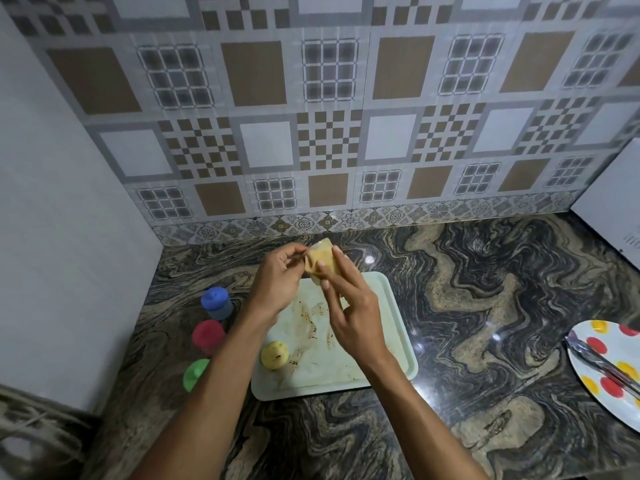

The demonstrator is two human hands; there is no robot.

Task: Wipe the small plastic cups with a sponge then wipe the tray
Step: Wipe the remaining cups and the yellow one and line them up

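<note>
as fingers [346, 268] pinch its sides, sponge [320, 259] above tray [396, 320]

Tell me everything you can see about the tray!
The tray is a pale, plastic-looking rectangle with rounded corners and a raised rim. It lies flat on the swirly dark counter. Brown smears dirty its middle. A yellow cup stands on its near left corner. Above its far end the left hand and right hand hold a sponge; they do not seem to touch the tray.
</note>
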